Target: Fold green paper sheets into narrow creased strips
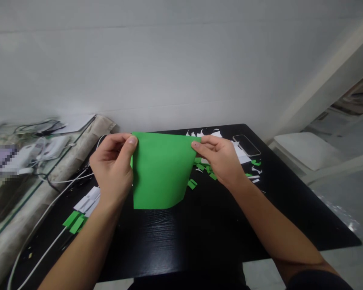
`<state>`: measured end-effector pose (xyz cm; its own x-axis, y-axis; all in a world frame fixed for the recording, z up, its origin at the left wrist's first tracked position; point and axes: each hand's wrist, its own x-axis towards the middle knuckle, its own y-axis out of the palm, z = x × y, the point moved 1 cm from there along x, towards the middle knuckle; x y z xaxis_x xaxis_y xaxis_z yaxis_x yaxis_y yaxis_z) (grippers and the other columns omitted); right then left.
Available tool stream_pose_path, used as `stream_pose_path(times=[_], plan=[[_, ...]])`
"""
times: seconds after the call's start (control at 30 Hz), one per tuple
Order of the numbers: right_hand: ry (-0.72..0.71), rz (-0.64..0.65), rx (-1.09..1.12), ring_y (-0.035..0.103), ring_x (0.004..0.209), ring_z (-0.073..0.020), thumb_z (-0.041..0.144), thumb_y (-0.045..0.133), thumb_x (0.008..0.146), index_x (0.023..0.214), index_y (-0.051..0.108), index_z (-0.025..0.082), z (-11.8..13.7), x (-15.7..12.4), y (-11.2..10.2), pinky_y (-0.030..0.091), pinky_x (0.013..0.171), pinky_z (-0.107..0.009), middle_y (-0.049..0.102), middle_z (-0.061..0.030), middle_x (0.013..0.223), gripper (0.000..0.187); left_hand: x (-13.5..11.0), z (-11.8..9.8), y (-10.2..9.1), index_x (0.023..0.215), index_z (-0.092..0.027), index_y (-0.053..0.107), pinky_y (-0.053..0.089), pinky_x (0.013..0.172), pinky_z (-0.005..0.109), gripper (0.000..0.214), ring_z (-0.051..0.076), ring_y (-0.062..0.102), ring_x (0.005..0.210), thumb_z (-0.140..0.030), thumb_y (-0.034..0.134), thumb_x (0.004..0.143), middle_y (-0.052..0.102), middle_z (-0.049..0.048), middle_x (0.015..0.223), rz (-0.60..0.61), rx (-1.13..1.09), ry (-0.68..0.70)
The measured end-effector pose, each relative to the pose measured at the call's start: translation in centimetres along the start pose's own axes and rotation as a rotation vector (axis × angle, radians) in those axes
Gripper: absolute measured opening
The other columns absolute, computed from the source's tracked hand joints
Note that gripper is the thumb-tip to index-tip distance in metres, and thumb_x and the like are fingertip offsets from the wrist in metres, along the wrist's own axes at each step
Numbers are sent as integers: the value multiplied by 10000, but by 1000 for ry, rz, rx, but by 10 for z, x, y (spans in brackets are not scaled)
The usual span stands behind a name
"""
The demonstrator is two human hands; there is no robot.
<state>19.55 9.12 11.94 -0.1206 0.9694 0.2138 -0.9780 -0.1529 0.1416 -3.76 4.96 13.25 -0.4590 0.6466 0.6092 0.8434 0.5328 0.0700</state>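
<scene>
A green sheet of paper [160,171] is held up above a black table [199,233], folded or curled at its lower right. My left hand [113,167] pinches the sheet's upper left corner, thumb in front. My right hand [219,159] pinches its upper right corner between thumb and fingers. Both hands are closed on the paper.
Small green and white paper scraps [205,167] lie behind the sheet. Cut strips [81,209] sit at the left. A phone [246,145] lies at the back right. White cables [48,209] run along the left edge, beside a cluttered surface [24,157]. A wall stands behind.
</scene>
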Motion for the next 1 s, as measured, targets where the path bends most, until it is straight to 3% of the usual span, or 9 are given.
stream_pose_path(times=[0.2,0.4,0.5,0.6,0.73,0.9,1.0], plan=[[-115,-116,-136,650,635,-158,408,889,738,788,781,204,6,-4,-5,615,729,-369,690,12,623,236,2,0,0,831,-227,759,468,584,252,42,114,585,631,-254,787,847,683,-10,729,0,-9,10],[-192,-106,-283,651,619,-158,362,862,785,810,791,196,10,-7,-5,572,629,-329,733,-3,665,182,11,-4,-10,866,-249,763,538,673,298,15,150,645,710,-263,764,862,719,5,795,174,154,7],[-201,-27,-378,641,604,-151,334,820,844,917,785,185,9,-10,0,539,606,-319,746,-2,685,170,12,-11,-13,1014,-258,776,568,798,331,125,188,713,847,-285,729,902,773,31,936,269,297,72],[-193,99,-449,633,583,-144,349,801,882,1140,737,196,9,-16,5,524,610,-319,776,4,733,307,5,-23,-11,1021,-261,783,553,888,354,127,210,718,928,-256,704,921,781,35,990,384,428,225],[-222,235,-503,672,586,-158,352,799,895,1265,655,228,14,-29,12,548,657,-329,777,30,722,416,-11,-38,-1,1076,-257,756,552,896,362,154,221,722,975,-253,708,930,783,38,1043,565,413,379],[-227,366,-459,785,808,-207,283,740,944,1303,606,259,18,-40,19,586,792,-353,807,19,825,384,-24,-41,6,1028,-250,719,555,792,313,72,178,719,891,-240,667,978,776,21,980,783,339,347],[-226,382,-445,785,826,-214,301,743,943,1275,606,269,19,-40,20,588,800,-363,809,15,851,361,-24,-39,7,923,-242,708,533,725,294,98,158,697,793,-219,641,991,759,2,878,781,321,301]])
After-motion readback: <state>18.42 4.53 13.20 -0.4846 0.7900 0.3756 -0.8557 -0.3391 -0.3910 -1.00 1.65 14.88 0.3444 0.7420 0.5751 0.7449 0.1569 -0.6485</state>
